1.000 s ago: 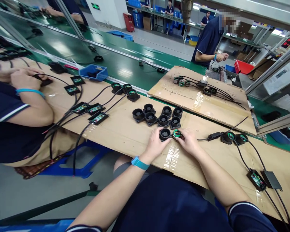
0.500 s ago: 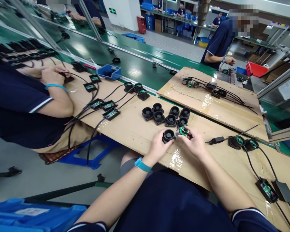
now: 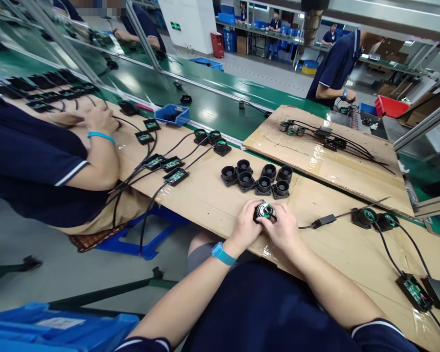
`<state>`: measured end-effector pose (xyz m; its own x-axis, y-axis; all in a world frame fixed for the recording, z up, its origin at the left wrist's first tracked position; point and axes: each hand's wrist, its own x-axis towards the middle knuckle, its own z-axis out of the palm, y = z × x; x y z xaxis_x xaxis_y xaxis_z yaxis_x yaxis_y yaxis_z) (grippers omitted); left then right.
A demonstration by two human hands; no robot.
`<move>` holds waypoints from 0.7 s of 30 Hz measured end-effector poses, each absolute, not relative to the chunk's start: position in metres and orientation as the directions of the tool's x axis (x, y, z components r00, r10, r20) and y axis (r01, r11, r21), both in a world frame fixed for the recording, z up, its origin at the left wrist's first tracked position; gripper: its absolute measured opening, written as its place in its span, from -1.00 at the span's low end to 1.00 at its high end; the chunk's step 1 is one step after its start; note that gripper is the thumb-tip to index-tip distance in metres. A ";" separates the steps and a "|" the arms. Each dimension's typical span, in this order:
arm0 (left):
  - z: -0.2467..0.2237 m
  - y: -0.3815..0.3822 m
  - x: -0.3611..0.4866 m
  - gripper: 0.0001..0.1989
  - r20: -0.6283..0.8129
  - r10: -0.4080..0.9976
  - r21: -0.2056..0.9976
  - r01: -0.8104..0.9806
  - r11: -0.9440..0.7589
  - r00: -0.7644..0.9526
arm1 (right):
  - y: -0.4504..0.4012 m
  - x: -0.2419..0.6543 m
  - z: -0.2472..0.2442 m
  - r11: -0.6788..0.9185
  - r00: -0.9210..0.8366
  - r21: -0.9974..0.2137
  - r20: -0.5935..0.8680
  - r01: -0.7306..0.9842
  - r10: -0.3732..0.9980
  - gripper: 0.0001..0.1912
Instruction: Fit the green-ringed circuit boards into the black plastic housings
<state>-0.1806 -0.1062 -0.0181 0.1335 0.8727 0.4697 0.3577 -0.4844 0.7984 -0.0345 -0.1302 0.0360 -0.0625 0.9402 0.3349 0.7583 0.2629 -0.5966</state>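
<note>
My left hand (image 3: pixel 246 226) is closed round a black round housing with a square flange (image 3: pixel 256 214). In my right hand (image 3: pixel 283 226) is a round metal part with a green circuit board and wires (image 3: pixel 265 210), held at the mouth of the housing. How deep it sits inside I cannot tell. From beneath my right hand a black cable runs right to a small black box (image 3: pixel 324 221). Several more black housings (image 3: pixel 263 185) stand in a group just beyond my hands, their round openings facing up.
Two housings with cables (image 3: pixel 374 218) lie at the right, wired to open circuit boxes (image 3: pixel 413 292). A co-worker's arm (image 3: pixel 101 159) rests on the cardboard at the left, near more wired boxes (image 3: pixel 176 176). A blue bin (image 3: pixel 172 115) stands behind; another person (image 3: pixel 335 68) works across the bench.
My right hand has moved left and brought the round metal part with the green board from beside the housing onto its opening. The two hands are now together.
</note>
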 end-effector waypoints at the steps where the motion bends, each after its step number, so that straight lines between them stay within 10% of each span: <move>1: -0.017 -0.106 -0.181 -0.52 0.465 0.875 0.802 0.354 -0.482 0.139 | -0.132 -0.034 0.037 0.256 -0.073 -0.593 0.315 0.763 0.946 -0.61; 12: -0.029 -0.113 -0.185 -0.33 0.335 0.889 0.832 0.345 -0.435 0.314 | -0.137 -0.012 0.048 0.319 -0.294 -0.508 0.132 0.800 0.947 -0.73; 15: -0.033 -0.109 -0.190 0.04 0.439 0.869 0.841 0.236 -0.486 0.227 | -0.138 -0.008 0.052 0.299 -0.216 -0.458 0.225 0.837 0.950 -0.64; 21: -0.035 -0.102 -0.193 -0.05 0.485 0.872 0.870 0.135 -0.473 -0.070 | -0.145 -0.013 0.063 0.281 -0.271 -0.341 0.077 0.897 0.960 -0.62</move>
